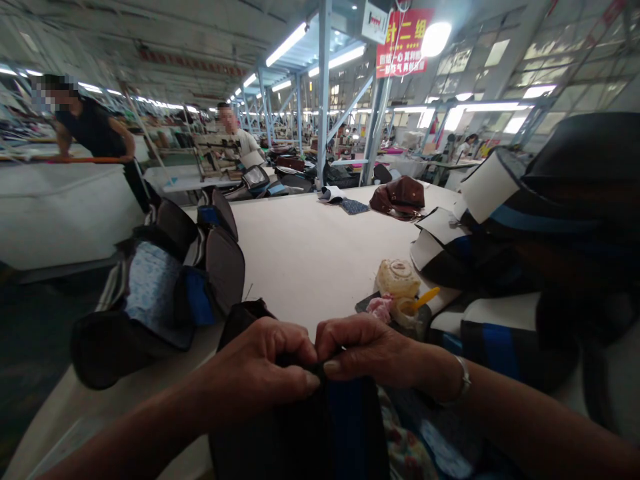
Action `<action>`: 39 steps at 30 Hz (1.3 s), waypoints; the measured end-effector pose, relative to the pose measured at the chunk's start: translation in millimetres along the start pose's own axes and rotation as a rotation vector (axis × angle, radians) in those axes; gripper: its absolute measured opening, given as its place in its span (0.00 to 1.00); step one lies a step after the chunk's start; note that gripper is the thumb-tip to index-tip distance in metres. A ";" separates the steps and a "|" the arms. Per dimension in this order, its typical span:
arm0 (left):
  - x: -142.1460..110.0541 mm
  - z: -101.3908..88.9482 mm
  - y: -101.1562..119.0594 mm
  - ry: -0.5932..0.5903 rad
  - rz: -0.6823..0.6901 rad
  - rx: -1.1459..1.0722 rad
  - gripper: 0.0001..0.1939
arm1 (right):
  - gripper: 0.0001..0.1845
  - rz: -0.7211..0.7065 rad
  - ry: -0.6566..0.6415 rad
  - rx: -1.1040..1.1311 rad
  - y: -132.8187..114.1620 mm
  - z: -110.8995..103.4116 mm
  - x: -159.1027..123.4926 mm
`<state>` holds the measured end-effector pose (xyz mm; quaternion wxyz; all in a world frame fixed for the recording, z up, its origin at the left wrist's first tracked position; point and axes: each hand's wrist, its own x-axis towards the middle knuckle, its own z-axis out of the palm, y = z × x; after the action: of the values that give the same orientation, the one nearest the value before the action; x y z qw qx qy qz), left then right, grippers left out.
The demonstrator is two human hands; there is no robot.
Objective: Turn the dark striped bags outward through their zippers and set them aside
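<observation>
A black fabric bag piece point(300, 433) with a blue stripe hangs in front of me at the near edge of the table. My left hand point(273, 357) pinches its upper edge between thumb and bent fingers. Right beside it, my right hand point(363, 350) grips the same edge, the two thumbs almost touching. A bracelet circles my right wrist. What lies under the fingertips is hidden. Beyond my right hand stand a glue-stained plastic container point(399, 278), a small pot point(409, 312) with a yellow handle in it, and a crumpled pink cloth point(380, 308).
The white tabletop point(290, 247) stretches ahead. Stacked dark bag pieces point(225, 267) stand at left, a taller pile point(505, 260) at right. A brown leather bag point(399, 197) and a patterned blue scrap point(354, 207) lie at the far edge. Two people work beyond, near a sewing machine point(215, 153).
</observation>
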<state>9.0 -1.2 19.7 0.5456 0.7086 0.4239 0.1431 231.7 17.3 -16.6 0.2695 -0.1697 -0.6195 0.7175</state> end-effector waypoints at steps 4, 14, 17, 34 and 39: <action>-0.3 -2.3 0.9 0.005 0.003 -0.008 0.10 | 0.13 -0.003 0.016 -0.127 -5.7 0.5 -5.0; 6.4 -3.4 0.5 -0.050 0.014 -0.116 0.10 | 0.11 0.088 0.148 -0.169 -12.6 8.6 -6.1; 4.8 -2.0 4.5 -0.028 -0.015 0.023 0.16 | 0.09 0.104 0.192 -0.096 -11.7 9.9 -1.8; 1.6 -7.4 6.2 0.068 0.166 0.275 0.11 | 0.05 -0.450 0.314 -0.765 6.0 5.1 -5.7; 2.1 -17.3 -2.1 -0.069 -0.026 0.035 0.24 | 0.08 -0.649 0.116 -1.315 6.0 -3.4 -14.3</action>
<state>-2.1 11.8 23.6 0.5494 0.7169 0.4165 0.1040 244.0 11.0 -24.4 0.3434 -0.1421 -0.9256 0.0717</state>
